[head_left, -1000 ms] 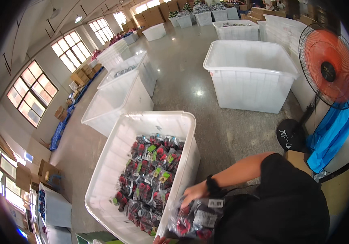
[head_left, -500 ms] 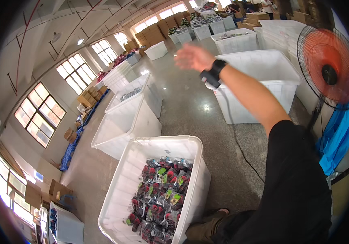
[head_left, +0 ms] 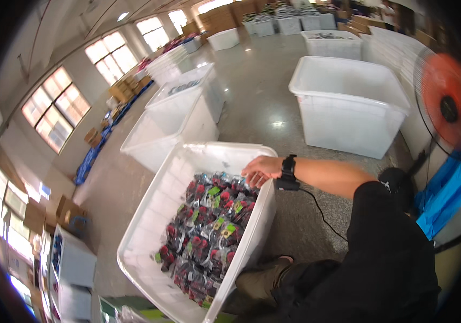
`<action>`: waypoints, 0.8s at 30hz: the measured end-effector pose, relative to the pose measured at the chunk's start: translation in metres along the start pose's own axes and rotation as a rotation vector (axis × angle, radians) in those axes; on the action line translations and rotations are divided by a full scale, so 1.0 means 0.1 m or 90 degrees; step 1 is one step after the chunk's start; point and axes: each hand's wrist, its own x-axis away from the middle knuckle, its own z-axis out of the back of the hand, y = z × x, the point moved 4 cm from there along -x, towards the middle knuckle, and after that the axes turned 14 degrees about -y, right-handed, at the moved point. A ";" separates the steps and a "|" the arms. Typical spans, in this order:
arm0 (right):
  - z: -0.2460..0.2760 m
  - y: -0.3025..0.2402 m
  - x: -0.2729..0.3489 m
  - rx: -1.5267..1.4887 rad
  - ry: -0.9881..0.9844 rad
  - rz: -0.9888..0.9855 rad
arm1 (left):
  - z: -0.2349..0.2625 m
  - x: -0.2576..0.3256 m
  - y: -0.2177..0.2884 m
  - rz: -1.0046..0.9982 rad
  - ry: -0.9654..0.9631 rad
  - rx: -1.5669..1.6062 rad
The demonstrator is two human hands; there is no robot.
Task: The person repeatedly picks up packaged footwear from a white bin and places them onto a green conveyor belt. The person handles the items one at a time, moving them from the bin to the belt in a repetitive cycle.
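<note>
My right hand [head_left: 261, 170] is at the far right corner of a big white plastic bin [head_left: 131, 237], its fingers curled down over the rim. No item shows in its grasp. Inside the bin lie many clear bags [head_left: 201, 226] holding black and red goods with green tags; what kind of goods they are I cannot make out. A black strap with a small dark device [head_left: 288, 173] is round my right wrist, and a cable seems to run from it. My left hand is out of the picture.
White bins [head_left: 179, 121] stand in a row beyond on the left, and another large bin [head_left: 351, 124] stands ahead right. A fan with orange blades [head_left: 448, 102] and blue sheeting [head_left: 445, 194] are at the right. A black cable [head_left: 324, 215] hangs near the floor.
My right hand has come down from in front of the far right bin to the near bin's rim, its fingers now curled. The view has shifted slightly.
</note>
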 end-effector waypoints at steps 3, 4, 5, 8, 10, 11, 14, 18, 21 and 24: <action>-0.64 0.39 -0.26 0.033 -0.115 -0.044 | 0.07 0.25 0.08 -0.026 0.110 0.044; -0.88 0.48 -0.32 0.004 -0.189 -0.027 | 0.11 0.37 0.04 -0.022 0.135 0.047; -1.08 0.59 -0.35 0.031 -0.192 -0.058 | 0.15 0.52 0.01 -0.023 0.126 0.038; -1.77 0.80 -0.39 0.181 -0.299 -0.080 | 0.32 1.01 -0.26 -0.024 0.290 0.034; -2.25 1.02 -0.39 0.163 -0.352 -0.106 | 0.50 1.38 -0.43 0.016 0.354 -0.048; -2.45 1.14 -0.40 0.171 -0.365 -0.125 | 0.59 1.58 -0.53 0.040 0.414 -0.084; -2.81 1.38 -0.42 0.176 -0.416 -0.150 | 0.70 2.14 -0.80 0.093 0.627 -0.209; -3.24 1.51 -0.35 0.249 -0.492 -0.120 | 1.24 2.95 -1.33 0.149 0.866 -0.431; -3.37 1.46 -0.32 0.313 -0.532 -0.081 | 1.62 3.62 -1.81 0.295 1.020 -0.434; -3.39 1.45 -0.30 0.310 -0.503 -0.094 | 1.91 4.29 -2.23 0.348 1.136 -0.197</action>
